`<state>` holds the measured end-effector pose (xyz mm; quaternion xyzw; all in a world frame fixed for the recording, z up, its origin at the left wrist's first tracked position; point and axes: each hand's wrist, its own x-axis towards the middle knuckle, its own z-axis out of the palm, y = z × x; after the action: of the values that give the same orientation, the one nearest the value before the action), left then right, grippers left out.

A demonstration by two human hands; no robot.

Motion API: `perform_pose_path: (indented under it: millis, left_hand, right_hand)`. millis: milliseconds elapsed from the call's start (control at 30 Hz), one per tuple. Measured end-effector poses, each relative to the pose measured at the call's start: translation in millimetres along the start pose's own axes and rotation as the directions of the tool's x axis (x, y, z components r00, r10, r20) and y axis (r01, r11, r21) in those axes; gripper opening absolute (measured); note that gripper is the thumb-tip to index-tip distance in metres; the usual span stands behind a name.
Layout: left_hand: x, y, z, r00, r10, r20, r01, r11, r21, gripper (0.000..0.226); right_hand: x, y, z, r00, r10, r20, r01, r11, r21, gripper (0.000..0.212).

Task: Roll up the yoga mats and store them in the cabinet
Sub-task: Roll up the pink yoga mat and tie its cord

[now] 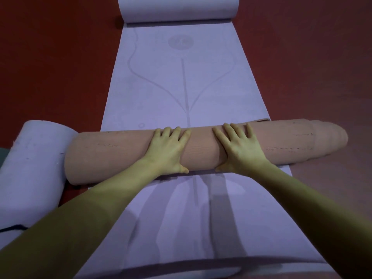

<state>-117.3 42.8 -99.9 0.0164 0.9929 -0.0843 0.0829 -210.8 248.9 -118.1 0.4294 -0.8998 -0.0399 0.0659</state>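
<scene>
Both hands lie palm-down on a thick, tan-pink rolled yoga mat with a ribbed surface [201,150]; the left hand [168,150] rests a little left of the roll's middle, fingers straight and spread over the top, thumb tucked against the near side; the right hand [239,148] lies just beside it, apart by a narrow strip of roll, fingers likewise straight and splayed, thumb low on the near face; neither hand curls around anything, both press flat; the roll runs crosswise under the palms, its right end telescoped outward in stepped layers well beyond the right hand, its left end reaching past the left hand; beneath the roll and stretching away ahead of the fingertips lies a flat lavender yoga mat printed with faint curved lines [181,87], its far end curled upward; left of the left hand, touching the roll's end, sits a pale lavender rolled mat [34,162]; the floor beside them is dark red carpet [50,67]
</scene>
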Motion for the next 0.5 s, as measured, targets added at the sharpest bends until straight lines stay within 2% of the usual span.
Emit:
perform_pose_path:
  millis: [300, 500]
  left_hand:
    - [-56, 6, -3, 0.988, 0.114, 0.101, -0.100, 0.985, -0.140, 0.119]
    - [-90, 4, 1, 0.962, 0.198, 0.188, -0.140, 0.949, -0.283, 0.118]
  right_hand:
    - [-53, -29, -17, 0.995, -0.051, 0.088, 0.040, 0.992, 0.116, 0.117]
    - [-77, -48, -33, 0.956, -0.118, 0.268, 0.075, 0.983, 0.165, 0.117]
